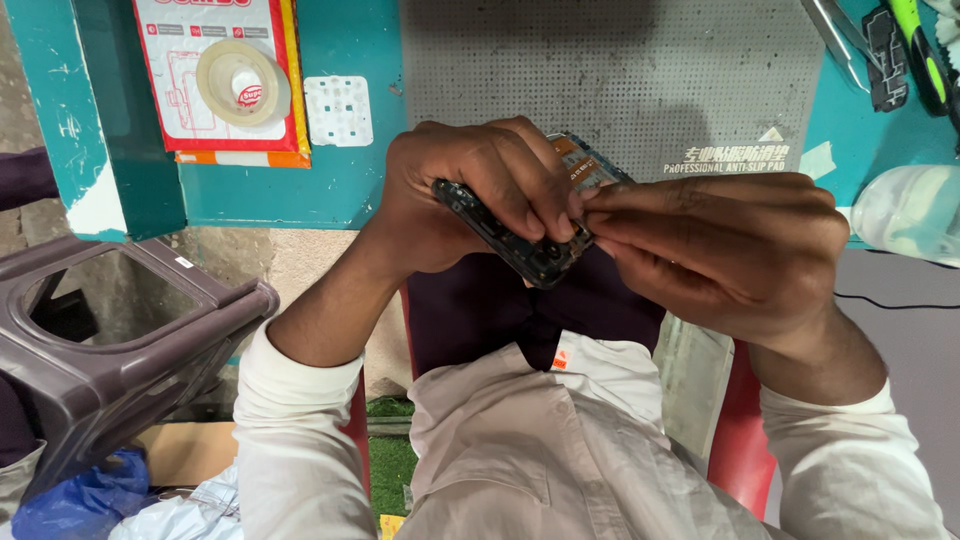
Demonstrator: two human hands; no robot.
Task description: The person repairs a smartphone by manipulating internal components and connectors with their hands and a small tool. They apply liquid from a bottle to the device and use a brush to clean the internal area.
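The left hand (470, 195) grips an opened phone (530, 225) (tilted edge-up), while the right hand (720, 245) pinches its corner.

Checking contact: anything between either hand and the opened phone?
Nothing visible. The left hand grips the opened phone directly around its dark frame, thumb on the near edge. The right hand has its fingertips pressed onto the phone's end. Both hold it above the grey perforated mat, not resting on it.

Sleeves (300, 400): long, off-white, cuffs pushed up the forearms | shirt (540, 440): off-white, buttoned, small orange tag at placket | trousers (480, 310): dark purple | hands: bare, no rings seen
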